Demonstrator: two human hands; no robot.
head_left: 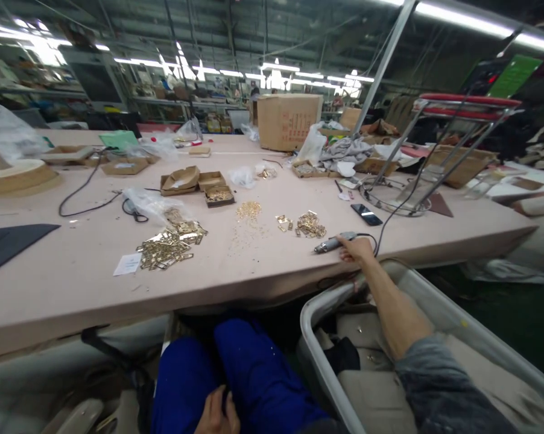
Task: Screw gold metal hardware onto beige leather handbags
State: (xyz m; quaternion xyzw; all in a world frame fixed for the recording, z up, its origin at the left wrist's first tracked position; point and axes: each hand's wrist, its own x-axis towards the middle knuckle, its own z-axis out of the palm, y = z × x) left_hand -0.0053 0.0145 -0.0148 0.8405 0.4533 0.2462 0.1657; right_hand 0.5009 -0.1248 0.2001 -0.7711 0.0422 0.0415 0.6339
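My right hand (354,249) is closed around the rear part of a grey electric screwdriver (328,245), which lies low over the table near its front edge, tip pointing left. Its black cord runs back to the right. My left hand (218,412) rests on my blue-clad lap with its fingers slightly bent and apart, and nothing shows in it. Close to the screwdriver is a small heap of gold metal fittings (311,225). Tiny gold pieces (248,210) are scattered at mid-table. A larger pile of gold rectangular fittings (166,247) spreads on the left beside a white label (127,264).
Small cardboard boxes (219,196) and plastic bags stand farther back, with a large carton (290,120) behind. A phone (366,214) and an upturned metal-legged stool (468,102) are at right. Below, a white-rimmed bin (319,337) holds beige bags (374,392).
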